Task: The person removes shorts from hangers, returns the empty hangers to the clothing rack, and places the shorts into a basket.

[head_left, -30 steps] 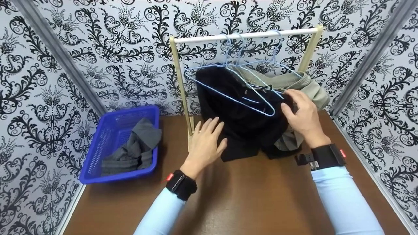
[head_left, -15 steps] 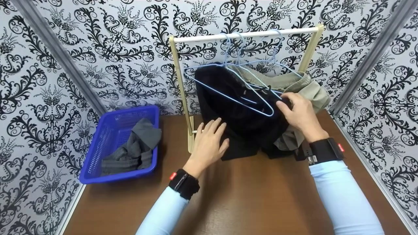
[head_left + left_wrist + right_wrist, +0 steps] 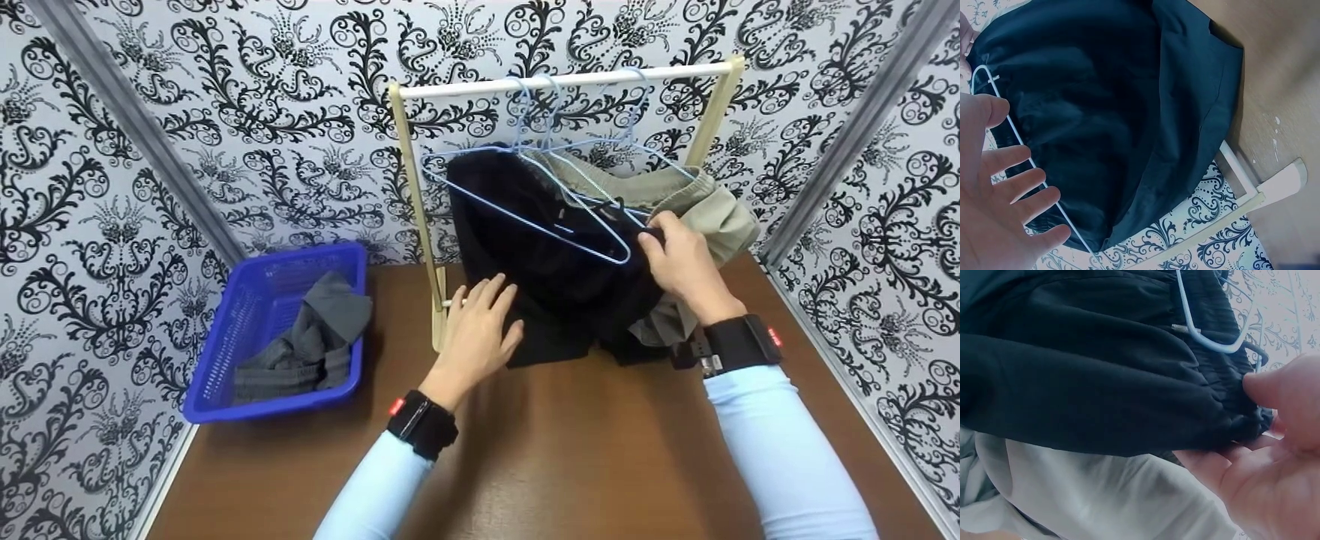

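Note:
Black drawstring pants (image 3: 555, 262) hang from a blue hanger in the middle of the rack. My right hand (image 3: 686, 262) pinches the right end of their elastic waistband; in the right wrist view the thumb (image 3: 1266, 388) lies on one face of the cloth, with fingers behind it. My left hand (image 3: 480, 330) is spread in front of the lower left part of the pants and holds nothing. Another blue hanger (image 3: 525, 217) hangs in front of the black cloth, its lower corner near my right hand. Whether my left fingers touch the cloth is unclear.
A small rack with a white rod (image 3: 465, 88) stands at the back. Light khaki pants (image 3: 720, 210) hang behind at the right. At left, a blue basket (image 3: 206, 375) holds a dark grey garment (image 3: 300, 352). Patterned walls enclose the brown table (image 3: 570, 465).
My right hand has shifted slightly left and closed its thumb and fingers on the waistband edge. My left hand has moved a little to the right. The hung clothes stay nearly still.

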Demonstrator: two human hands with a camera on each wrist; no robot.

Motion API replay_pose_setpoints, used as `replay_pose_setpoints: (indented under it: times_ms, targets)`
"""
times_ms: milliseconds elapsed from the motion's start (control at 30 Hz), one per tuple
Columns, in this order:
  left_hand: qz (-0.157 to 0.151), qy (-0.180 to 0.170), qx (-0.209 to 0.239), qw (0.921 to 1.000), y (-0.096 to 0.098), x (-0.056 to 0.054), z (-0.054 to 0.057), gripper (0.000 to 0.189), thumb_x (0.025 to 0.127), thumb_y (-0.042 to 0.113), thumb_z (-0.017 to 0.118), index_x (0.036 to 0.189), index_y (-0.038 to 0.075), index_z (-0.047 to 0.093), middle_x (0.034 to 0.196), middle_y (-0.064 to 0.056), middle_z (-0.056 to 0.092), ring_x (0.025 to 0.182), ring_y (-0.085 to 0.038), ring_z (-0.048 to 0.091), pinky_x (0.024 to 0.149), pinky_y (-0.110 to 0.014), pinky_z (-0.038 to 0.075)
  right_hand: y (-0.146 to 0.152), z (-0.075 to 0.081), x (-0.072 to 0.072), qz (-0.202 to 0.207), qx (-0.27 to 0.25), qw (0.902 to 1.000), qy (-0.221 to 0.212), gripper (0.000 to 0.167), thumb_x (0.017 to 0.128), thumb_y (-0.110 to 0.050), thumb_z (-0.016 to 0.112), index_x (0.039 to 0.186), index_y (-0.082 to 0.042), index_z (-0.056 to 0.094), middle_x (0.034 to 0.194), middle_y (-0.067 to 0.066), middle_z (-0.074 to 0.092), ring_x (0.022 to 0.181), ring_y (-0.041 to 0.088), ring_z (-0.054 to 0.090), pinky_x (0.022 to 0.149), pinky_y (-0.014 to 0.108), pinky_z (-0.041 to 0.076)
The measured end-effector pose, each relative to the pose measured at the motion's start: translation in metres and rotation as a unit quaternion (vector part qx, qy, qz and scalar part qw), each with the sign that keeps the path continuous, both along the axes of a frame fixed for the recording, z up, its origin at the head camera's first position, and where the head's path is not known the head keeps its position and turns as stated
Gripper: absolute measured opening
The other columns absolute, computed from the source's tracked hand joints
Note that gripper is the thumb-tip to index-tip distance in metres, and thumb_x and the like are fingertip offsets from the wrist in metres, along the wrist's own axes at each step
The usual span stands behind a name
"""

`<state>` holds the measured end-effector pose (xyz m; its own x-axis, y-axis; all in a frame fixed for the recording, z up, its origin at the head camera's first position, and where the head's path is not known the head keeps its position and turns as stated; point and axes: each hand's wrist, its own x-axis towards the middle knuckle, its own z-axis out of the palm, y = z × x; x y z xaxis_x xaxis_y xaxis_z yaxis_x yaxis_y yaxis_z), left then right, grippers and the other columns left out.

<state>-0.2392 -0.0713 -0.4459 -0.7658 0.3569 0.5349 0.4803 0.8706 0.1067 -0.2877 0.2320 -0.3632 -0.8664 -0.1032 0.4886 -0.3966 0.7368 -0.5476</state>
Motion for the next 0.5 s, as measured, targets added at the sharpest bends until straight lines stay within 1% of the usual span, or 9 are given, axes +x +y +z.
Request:
replay_pose_setpoints:
  times_ms: [100, 167, 200, 300, 400, 500]
  targets:
    - [0.005, -0.006, -0.001, 1.0, -0.0013, 0.0008, -0.0002, 0.05, 0.098, 0.034, 0.064, 0.142, 0.009, 0.061, 0.151, -0.012, 0.055, 0.136, -0.033, 0.053, 0.113, -0.058, 0.038, -0.0013, 0.0, -0.0008, 0.004, 0.003, 1.0, -0.004, 0.024, 0.101, -0.004, 0.054, 0.12, 0.01, 0.059, 0.122, 0.036, 0.064, 0.116, 0.055, 0.058, 0.102, 0.062, 0.042]
    - [0.008, -0.009, -0.001, 0.9999, -0.0021, 0.001, -0.0004, 0.05, 0.098, 0.034, 0.063, 0.142, 0.01, 0.061, 0.152, -0.012, 0.055, 0.136, -0.033, 0.053, 0.113, -0.058, 0.038, -0.0021, 0.0002, -0.0013, 0.009, 0.007, 0.9999, -0.002, 0.025, 0.101, -0.003, 0.054, 0.121, 0.01, 0.061, 0.122, 0.035, 0.064, 0.117, 0.053, 0.058, 0.104, 0.061, 0.042]
    - [0.01, -0.01, 0.0, 0.9999, -0.0024, 0.0011, -0.0006, 0.05, 0.098, 0.034, 0.063, 0.143, 0.01, 0.061, 0.152, -0.012, 0.054, 0.137, -0.033, 0.053, 0.114, -0.058, 0.038, -0.0026, 0.0003, -0.0015, 0.011, 0.009, 0.9999, -0.001, 0.024, 0.101, -0.004, 0.054, 0.12, 0.01, 0.063, 0.121, 0.034, 0.065, 0.117, 0.053, 0.059, 0.104, 0.06, 0.042]
    - [0.012, -0.011, 0.009, 0.9998, -0.0032, 0.0015, -0.0016, 0.05, 0.098, 0.033, 0.062, 0.143, 0.01, 0.06, 0.152, -0.011, 0.054, 0.136, -0.033, 0.053, 0.114, -0.057, 0.038, -0.0041, -0.0003, -0.0023, 0.01, 0.005, 0.9999, 0.009, 0.018, 0.102, -0.004, 0.055, 0.11, 0.01, 0.064, 0.11, 0.032, 0.066, 0.109, 0.051, 0.06, 0.099, 0.06, 0.043]
    - [0.011, -0.006, 0.021, 0.9997, -0.0036, 0.0025, -0.0031, 0.05, 0.099, 0.032, 0.062, 0.142, 0.009, 0.06, 0.152, -0.012, 0.054, 0.136, -0.033, 0.053, 0.113, -0.057, 0.039, -0.0046, -0.0039, -0.0039, 0.002, -0.009, 0.9991, 0.041, 0.015, 0.101, -0.002, 0.056, 0.103, 0.01, 0.063, 0.103, 0.032, 0.065, 0.102, 0.051, 0.06, 0.094, 0.06, 0.044]
    - [0.009, 0.001, 0.03, 0.9995, -0.0032, 0.0043, -0.0039, 0.049, 0.099, 0.032, 0.063, 0.142, 0.008, 0.061, 0.152, -0.012, 0.054, 0.135, -0.032, 0.054, 0.112, -0.057, 0.04, -0.0036, -0.0092, -0.0062, -0.009, -0.031, 0.9948, 0.097, 0.012, 0.099, 0.002, 0.058, 0.1, 0.012, 0.063, 0.1, 0.031, 0.066, 0.097, 0.05, 0.062, 0.09, 0.059, 0.047]
